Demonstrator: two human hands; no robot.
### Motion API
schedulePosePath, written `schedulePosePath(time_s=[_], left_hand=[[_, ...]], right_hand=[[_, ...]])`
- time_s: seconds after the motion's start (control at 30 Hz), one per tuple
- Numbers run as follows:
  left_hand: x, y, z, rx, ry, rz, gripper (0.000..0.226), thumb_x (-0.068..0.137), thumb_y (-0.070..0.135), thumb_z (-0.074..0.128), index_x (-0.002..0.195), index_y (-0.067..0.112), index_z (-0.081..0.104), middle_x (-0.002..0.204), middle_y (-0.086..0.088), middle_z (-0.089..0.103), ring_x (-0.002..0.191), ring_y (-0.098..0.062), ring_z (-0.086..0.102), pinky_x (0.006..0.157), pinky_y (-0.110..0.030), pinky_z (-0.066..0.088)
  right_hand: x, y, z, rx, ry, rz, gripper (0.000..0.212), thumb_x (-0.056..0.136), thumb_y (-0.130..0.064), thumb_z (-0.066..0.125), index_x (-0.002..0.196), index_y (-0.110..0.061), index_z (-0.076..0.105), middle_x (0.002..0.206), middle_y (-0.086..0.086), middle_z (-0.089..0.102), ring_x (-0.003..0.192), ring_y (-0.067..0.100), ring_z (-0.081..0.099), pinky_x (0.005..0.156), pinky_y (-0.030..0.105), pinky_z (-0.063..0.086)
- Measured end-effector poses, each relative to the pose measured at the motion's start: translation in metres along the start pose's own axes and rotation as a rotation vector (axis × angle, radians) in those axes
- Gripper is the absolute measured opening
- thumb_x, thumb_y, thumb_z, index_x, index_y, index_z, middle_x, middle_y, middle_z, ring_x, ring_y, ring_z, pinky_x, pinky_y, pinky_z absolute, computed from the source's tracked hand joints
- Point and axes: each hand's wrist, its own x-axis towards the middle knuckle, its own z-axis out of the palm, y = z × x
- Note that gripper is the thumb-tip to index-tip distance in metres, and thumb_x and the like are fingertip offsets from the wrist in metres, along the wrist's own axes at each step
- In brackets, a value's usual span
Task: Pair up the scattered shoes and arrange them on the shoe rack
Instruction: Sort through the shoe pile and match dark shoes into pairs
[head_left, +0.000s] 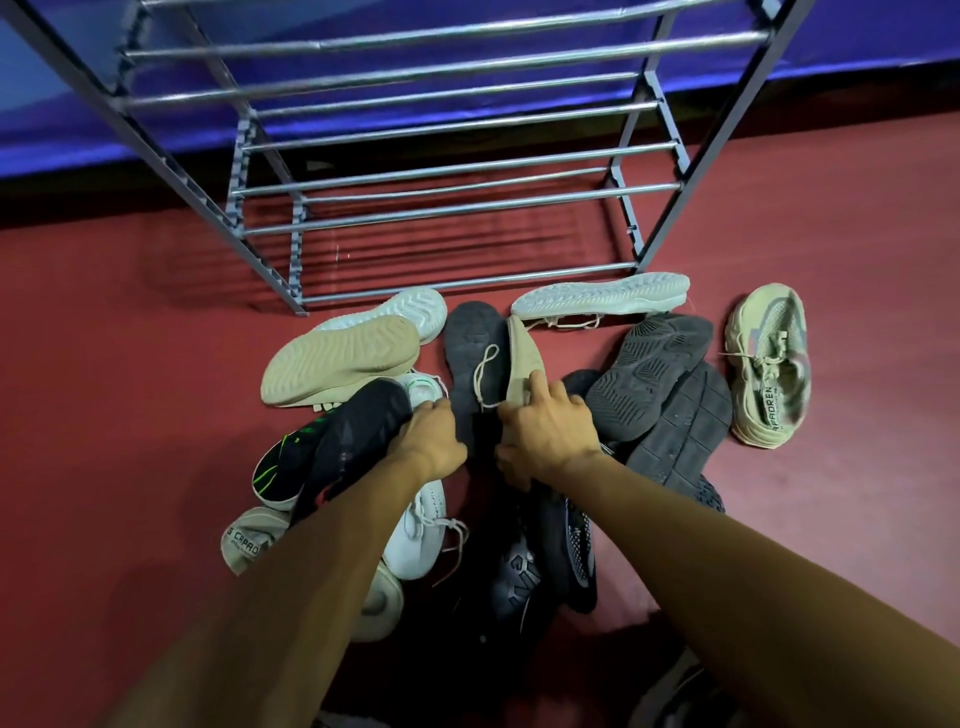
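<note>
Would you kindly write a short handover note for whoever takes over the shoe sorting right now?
Left hand grips a black shoe.
Right hand grips a beige shoe.
The other shoes lie in a heap on the red floor before the shoe rack.
Done: nothing; the rails in view hold no shoes.
Left: match all pairs and set them on the rack.
</note>
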Motion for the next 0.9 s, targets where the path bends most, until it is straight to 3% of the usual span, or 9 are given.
schedulePosePath(time_s=[0.17, 0.37, 0.5, 0.67, 0.77, 0.9], left_hand=[[0.003, -0.006, -0.009, 0.074, 0.019, -0.001, 0.057, 0.085, 0.022, 0.065, 0.137, 0.012, 0.044, 0.139, -0.007, 0.048, 0.125, -0.033, 0.05, 0.099, -0.044, 0.047], [-0.011, -0.004, 0.016, 0.485, 0.058, 0.138, 0.078, 0.08, 0.031, 0.074, 0.144, 0.022, 0.031, 0.141, -0.008, 0.035, 0.13, -0.03, 0.036, 0.099, -0.041, 0.041], [-0.007, 0.0, 0.032, 0.571, 0.188, 0.136, 0.073, 0.08, 0.028, 0.076, 0.139, 0.021, 0.033, 0.137, -0.011, 0.039, 0.125, -0.03, 0.042, 0.096, -0.037, 0.043], [0.001, 0.014, 0.041, 0.627, 0.257, 0.077, 0.07, 0.077, 0.042, 0.078, 0.128, 0.021, 0.035, 0.125, -0.014, 0.044, 0.107, -0.03, 0.051, 0.079, -0.036, 0.047], [0.008, 0.011, 0.038, 0.674, 0.296, 0.132, 0.063, 0.08, 0.041, 0.074, 0.127, 0.018, 0.038, 0.119, -0.013, 0.049, 0.095, -0.03, 0.059, 0.065, -0.033, 0.04], [0.012, 0.006, 0.025, 0.616, 0.298, 0.208, 0.059, 0.085, 0.052, 0.061, 0.125, 0.013, 0.04, 0.116, -0.011, 0.058, 0.093, -0.029, 0.066, 0.063, -0.033, 0.035]], right_hand=[[-0.003, 0.002, -0.002, -0.052, 0.06, 0.042, 0.046, 0.079, -0.052, 0.064, 0.117, -0.027, 0.065, 0.126, 0.011, 0.041, 0.115, 0.034, 0.046, 0.091, 0.045, 0.041], [-0.004, 0.002, -0.003, 0.035, 0.039, 0.044, 0.044, 0.085, -0.05, 0.063, 0.121, -0.025, 0.062, 0.127, 0.011, 0.038, 0.115, 0.034, 0.047, 0.093, 0.046, 0.047], [-0.004, 0.0, 0.004, 0.046, 0.063, 0.054, 0.042, 0.085, -0.049, 0.063, 0.12, -0.024, 0.061, 0.126, 0.011, 0.037, 0.114, 0.034, 0.047, 0.092, 0.045, 0.046], [-0.001, 0.005, 0.009, 0.078, 0.089, 0.049, 0.04, 0.083, -0.048, 0.064, 0.116, -0.025, 0.062, 0.122, 0.009, 0.038, 0.11, 0.032, 0.049, 0.089, 0.044, 0.048], [-0.001, 0.005, 0.011, 0.088, 0.096, 0.045, 0.039, 0.083, -0.048, 0.065, 0.115, -0.025, 0.062, 0.12, 0.009, 0.038, 0.109, 0.032, 0.049, 0.087, 0.044, 0.049], [0.0, 0.004, 0.005, 0.113, 0.072, 0.056, 0.037, 0.084, -0.045, 0.065, 0.115, -0.026, 0.063, 0.118, 0.008, 0.037, 0.109, 0.032, 0.049, 0.089, 0.045, 0.049]])
